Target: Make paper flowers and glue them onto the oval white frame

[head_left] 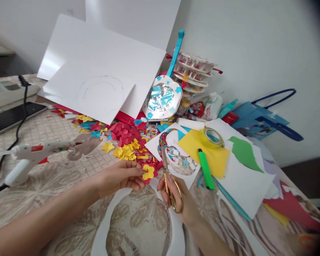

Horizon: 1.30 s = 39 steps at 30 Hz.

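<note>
My left hand (pixel 128 175) pinches a small paper flower (pixel 148 171), yellow on top with red showing behind it. In my right hand (pixel 176 193) is a pair of gold-handled scissors (pixel 165 169), fingers through the loops and blades pointing away from me. The blade tips lie over a white sheet with cut-out holes (pixel 152 144). Below both hands a white paper ring (pixel 100 238) rests on the patterned tablecloth. Beyond my left hand is a heap of yellow paper flowers (pixel 126 152) and red cut-outs (pixel 125 131).
A white glue gun (pixel 24 160) and a black phone (pixel 18 115) lie left. White boards (pixel 96 64) lean at the back beside a foil-centred paper fan (pixel 162 97). To the right are a green marker (pixel 206 169), yellow tape (pixel 212 137) and a blue bag (pixel 258 121).
</note>
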Each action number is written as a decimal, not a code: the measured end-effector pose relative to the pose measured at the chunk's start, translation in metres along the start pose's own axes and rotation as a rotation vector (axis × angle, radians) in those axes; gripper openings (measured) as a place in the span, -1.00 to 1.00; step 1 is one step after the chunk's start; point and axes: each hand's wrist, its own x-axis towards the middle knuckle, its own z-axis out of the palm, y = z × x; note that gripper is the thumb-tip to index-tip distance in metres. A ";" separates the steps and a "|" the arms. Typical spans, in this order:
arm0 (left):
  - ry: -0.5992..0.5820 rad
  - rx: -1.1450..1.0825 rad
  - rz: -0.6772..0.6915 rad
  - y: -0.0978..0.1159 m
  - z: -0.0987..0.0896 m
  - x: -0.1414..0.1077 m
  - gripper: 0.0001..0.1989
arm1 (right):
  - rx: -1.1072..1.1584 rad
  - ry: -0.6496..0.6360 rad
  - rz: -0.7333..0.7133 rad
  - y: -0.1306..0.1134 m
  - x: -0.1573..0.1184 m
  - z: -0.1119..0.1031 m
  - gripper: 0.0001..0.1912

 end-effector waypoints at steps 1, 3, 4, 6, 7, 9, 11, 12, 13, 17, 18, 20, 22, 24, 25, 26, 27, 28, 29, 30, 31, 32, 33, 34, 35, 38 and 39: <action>-0.006 -0.019 -0.004 0.001 -0.002 0.000 -0.82 | -0.001 -0.013 0.002 0.000 -0.001 -0.001 -0.52; -0.011 -0.052 -0.015 0.002 -0.004 0.001 -0.84 | -0.018 -0.032 0.006 -0.001 -0.003 -0.003 -0.51; -0.009 -0.064 -0.021 0.003 -0.005 0.001 -0.85 | -0.034 -0.039 0.010 -0.001 -0.004 -0.003 -0.50; 0.002 -0.082 -0.025 0.004 -0.006 0.001 -0.86 | -0.079 -0.054 0.024 -0.003 -0.006 -0.003 -0.48; 0.009 -0.089 -0.022 0.005 -0.006 0.001 -0.87 | -0.106 -0.064 0.027 -0.003 -0.007 -0.003 -0.47; 0.022 -0.090 -0.014 0.006 -0.005 0.001 -0.86 | -0.155 -0.106 0.019 -0.005 -0.009 -0.003 -0.45; 0.048 -0.063 0.018 0.006 -0.006 0.002 -0.84 | -0.209 -0.141 0.012 -0.006 -0.011 -0.003 -0.44; 0.077 -0.031 0.054 0.006 -0.006 0.003 -0.83 | -0.239 -0.154 0.016 -0.006 -0.012 -0.003 -0.44; 0.114 0.021 0.107 0.006 -0.006 0.004 -0.81 | -0.268 -0.162 0.028 -0.007 -0.013 -0.003 -0.44; 0.279 0.399 0.436 0.006 -0.007 0.006 -0.78 | -0.337 -0.135 0.073 -0.007 -0.016 -0.002 -0.44; 0.317 0.508 0.516 0.006 -0.007 0.005 -0.79 | -0.345 -0.122 0.078 -0.007 -0.016 -0.002 -0.43; 0.390 0.692 0.635 0.005 -0.005 0.002 -0.81 | -0.363 -0.110 0.088 -0.006 -0.015 -0.001 -0.41; 0.434 0.814 0.691 0.005 -0.002 -0.001 -0.83 | -0.377 -0.117 0.100 -0.005 -0.015 -0.001 -0.41; 0.450 0.880 0.718 0.004 0.000 -0.002 -0.85 | -0.389 -0.128 0.108 -0.003 -0.015 -0.002 -0.41; 0.456 0.901 0.733 0.004 0.001 -0.003 -0.85 | -0.390 -0.132 0.109 -0.003 -0.015 -0.002 -0.41; 0.464 0.921 0.745 0.004 0.002 -0.004 -0.86 | -0.386 -0.134 0.111 -0.002 -0.015 -0.002 -0.42; 0.472 0.941 0.757 0.005 0.002 -0.004 -0.86 | -0.379 -0.136 0.113 -0.002 -0.015 -0.002 -0.42; 0.480 0.961 0.768 0.005 0.003 -0.005 -0.86 | -0.373 -0.137 0.114 -0.002 -0.014 -0.003 -0.42; 0.487 0.982 0.777 0.005 0.004 -0.005 -0.87 | -0.369 -0.136 0.115 -0.002 -0.014 -0.002 -0.41; 0.495 1.001 0.786 0.006 0.004 -0.006 -0.87 | -0.368 -0.135 0.118 -0.002 -0.014 -0.002 -0.41; 0.499 1.017 0.791 0.006 0.005 -0.006 -0.87 | -0.371 -0.135 0.122 -0.002 -0.013 -0.002 -0.41; 0.502 1.028 0.796 0.007 0.006 -0.007 -0.87 | -0.378 -0.137 0.126 -0.002 -0.013 -0.002 -0.40; 0.503 1.034 0.801 0.007 0.006 -0.007 -0.87 | -0.384 -0.136 0.132 -0.002 -0.013 -0.002 -0.40; 0.505 1.037 0.804 0.007 0.007 -0.007 -0.87 | -0.386 -0.135 0.139 -0.002 -0.013 -0.002 -0.39; 0.506 1.037 0.808 0.008 0.007 -0.008 -0.87 | -0.385 -0.134 0.146 -0.002 -0.013 -0.002 -0.39; 0.502 1.033 0.814 0.008 0.007 -0.008 -0.87 | -0.372 -0.129 0.156 -0.003 -0.013 -0.002 -0.39; 0.499 1.032 0.813 0.008 0.007 -0.008 -0.86 | -0.371 -0.129 0.156 -0.003 -0.013 -0.002 -0.40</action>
